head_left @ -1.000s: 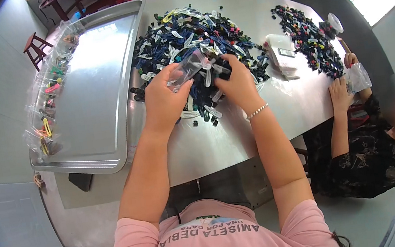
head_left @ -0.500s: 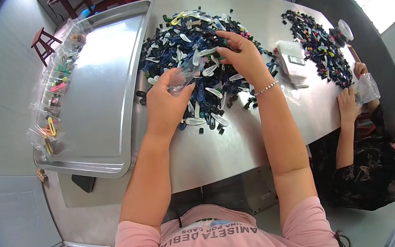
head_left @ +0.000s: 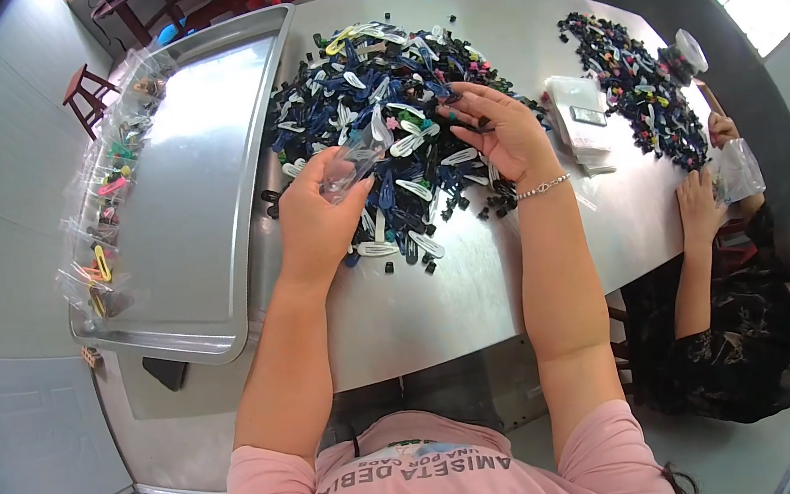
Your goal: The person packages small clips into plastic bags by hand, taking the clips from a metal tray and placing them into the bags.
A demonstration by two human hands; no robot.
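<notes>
My left hand (head_left: 316, 202) pinches a clear plastic bag (head_left: 354, 167) over the near left part of a heap of snap hair clips (head_left: 363, 90). White, navy and black clips make up most of the heap, with small black claw clips at its edges. My right hand (head_left: 505, 130), a beaded bracelet on its wrist, is at the right side of the heap. Its fingers are curled around what looks like a dark hair clip (head_left: 470, 122), partly hidden by them. The bag's mouth faces the right hand, and a white clip shows by it.
A large metal tray (head_left: 214, 181) on the left carries filled clear bags (head_left: 109, 186) along its far side. Right of the heap lies a stack of flat clear bags (head_left: 579, 115). Further right, a co-worker's hand (head_left: 703, 209) is beside another bag, near a second clip heap (head_left: 642, 101).
My right hand has moved away from the bag's mouth, rightward and slightly down over the heap. My left hand, with the bag, has shifted a little left and down.
</notes>
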